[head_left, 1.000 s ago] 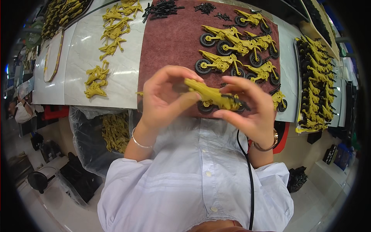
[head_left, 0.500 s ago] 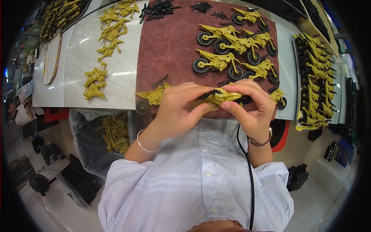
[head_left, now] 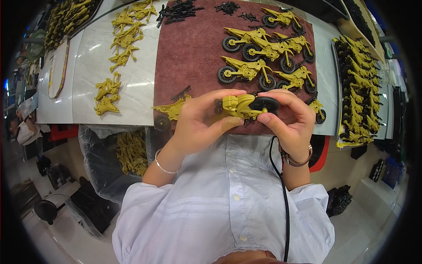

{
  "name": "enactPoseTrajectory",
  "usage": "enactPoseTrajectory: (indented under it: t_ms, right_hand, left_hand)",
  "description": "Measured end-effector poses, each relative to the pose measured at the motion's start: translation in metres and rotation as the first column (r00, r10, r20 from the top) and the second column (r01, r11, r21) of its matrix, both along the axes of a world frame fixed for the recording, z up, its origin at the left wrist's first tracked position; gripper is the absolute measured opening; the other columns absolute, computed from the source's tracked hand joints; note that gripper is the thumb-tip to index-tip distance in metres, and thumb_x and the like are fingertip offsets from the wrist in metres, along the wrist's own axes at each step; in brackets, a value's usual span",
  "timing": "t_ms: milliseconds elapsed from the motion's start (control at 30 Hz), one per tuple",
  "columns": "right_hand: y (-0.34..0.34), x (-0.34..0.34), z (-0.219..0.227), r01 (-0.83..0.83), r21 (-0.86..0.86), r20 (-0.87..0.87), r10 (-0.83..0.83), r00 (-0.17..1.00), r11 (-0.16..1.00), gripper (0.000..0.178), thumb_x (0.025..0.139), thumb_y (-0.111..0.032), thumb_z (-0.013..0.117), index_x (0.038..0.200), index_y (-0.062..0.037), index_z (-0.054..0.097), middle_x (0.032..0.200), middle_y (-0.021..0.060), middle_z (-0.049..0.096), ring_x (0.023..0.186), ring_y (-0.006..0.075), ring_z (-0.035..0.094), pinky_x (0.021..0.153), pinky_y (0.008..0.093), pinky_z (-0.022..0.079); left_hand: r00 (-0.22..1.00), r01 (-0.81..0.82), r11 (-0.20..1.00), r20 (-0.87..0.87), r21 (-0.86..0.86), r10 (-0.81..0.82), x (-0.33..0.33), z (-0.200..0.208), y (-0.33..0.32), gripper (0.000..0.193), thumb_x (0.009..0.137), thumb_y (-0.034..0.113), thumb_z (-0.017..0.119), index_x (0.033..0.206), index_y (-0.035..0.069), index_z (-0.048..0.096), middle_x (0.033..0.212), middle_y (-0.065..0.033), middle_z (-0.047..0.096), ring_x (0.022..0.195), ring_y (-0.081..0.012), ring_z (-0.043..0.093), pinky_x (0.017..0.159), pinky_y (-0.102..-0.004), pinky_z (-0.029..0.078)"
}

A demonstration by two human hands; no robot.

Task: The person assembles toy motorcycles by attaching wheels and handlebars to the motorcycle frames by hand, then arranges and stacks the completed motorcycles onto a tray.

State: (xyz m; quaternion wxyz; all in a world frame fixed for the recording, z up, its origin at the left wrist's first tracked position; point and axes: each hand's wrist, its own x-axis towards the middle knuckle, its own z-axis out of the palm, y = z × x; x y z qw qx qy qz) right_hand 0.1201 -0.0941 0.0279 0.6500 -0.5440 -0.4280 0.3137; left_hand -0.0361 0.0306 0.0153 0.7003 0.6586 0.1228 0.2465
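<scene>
My left hand [head_left: 197,121] and right hand [head_left: 293,122] pinch a yellow toy dirt bike [head_left: 235,108], newly turned, black wheel [head_left: 266,104] toward three o'clock.

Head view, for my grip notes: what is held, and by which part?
A yellow toy motorcycle: right hand at its plainly visible black wheel, left hand at the opposite end.

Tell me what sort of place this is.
Probably a toy assembly workshop: matching yellow toy motorcycles on a maroon cloth, loose black parts in piles, and a plastic-lined container of yellow pieces.
</scene>
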Motion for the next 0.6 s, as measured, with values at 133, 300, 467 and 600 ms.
enactPoseTrajectory:
  t_ms: [133, 300, 467, 600]
  right_hand:
    - [-0.001, 0.001, -0.002, -0.016, 0.055, 0.046, 0.014, 0.999, 0.998, 0.03, 0.07, 0.008, 0.072, 0.098, 0.0081, 0.063, 0.099, 0.0139, 0.063, 0.089, 0.0175, 0.06, 0.079, 0.0271, 0.047]
    - [0.006, -0.008, 0.002, 0.038, 0.008, -0.123, -0.036, 0.992, 0.999, 0.034, 0.069, 0.006, 0.073, 0.101, 0.0071, 0.062, 0.098, 0.0129, 0.063, 0.09, 0.0167, 0.06, 0.08, 0.0266, 0.048]
    - [0.011, -0.015, -0.003, 0.042, -0.054, 0.102, -0.036, 0.994, 0.998, 0.034, 0.069, -0.004, 0.077, 0.1, 0.0017, 0.063, 0.098, 0.0098, 0.065, 0.085, 0.0152, 0.062, 0.076, 0.0266, 0.049]
    - [0.01, -0.021, -0.004, 0.068, -0.063, 0.226, -0.052, 0.973, 0.996, 0.03, 0.068, -0.006, 0.077, 0.094, 0.0008, 0.065, 0.083, 0.0098, 0.066, 0.072, 0.0192, 0.063, 0.065, 0.0265, 0.047]
  left_hand:
    - [0.999, 0.025, 0.996, 0.035, -0.086, -0.022, -0.003, -0.002, -0.001, 0.04, 0.079, -0.007, 0.064, 0.116, -0.01, 0.051, 0.106, -0.0136, 0.061, 0.093, -0.0167, 0.061, 0.075, -0.0275, 0.055]
    - [0.997, 0.017, 0.973, 0.074, -0.23, 0.0, -0.002, -0.01, -0.002, 0.04, 0.082, -0.002, 0.065, 0.119, -0.006, 0.051, 0.11, -0.012, 0.061, 0.1, -0.0154, 0.058, 0.085, -0.0303, 0.049]
    - [0.991, 0.044, 0.837, 0.132, -0.545, 0.034, 0.002, -0.016, -0.001, 0.043, 0.082, -0.001, 0.065, 0.122, -0.003, 0.049, 0.113, -0.0095, 0.06, 0.102, -0.0159, 0.058, 0.088, -0.031, 0.047]
    - [0.984, 0.07, 0.826, 0.174, -0.559, 0.035, 0.002, -0.018, -0.003, 0.043, 0.082, -0.001, 0.066, 0.122, -0.003, 0.049, 0.112, -0.0091, 0.06, 0.101, -0.0154, 0.058, 0.088, -0.0308, 0.047]
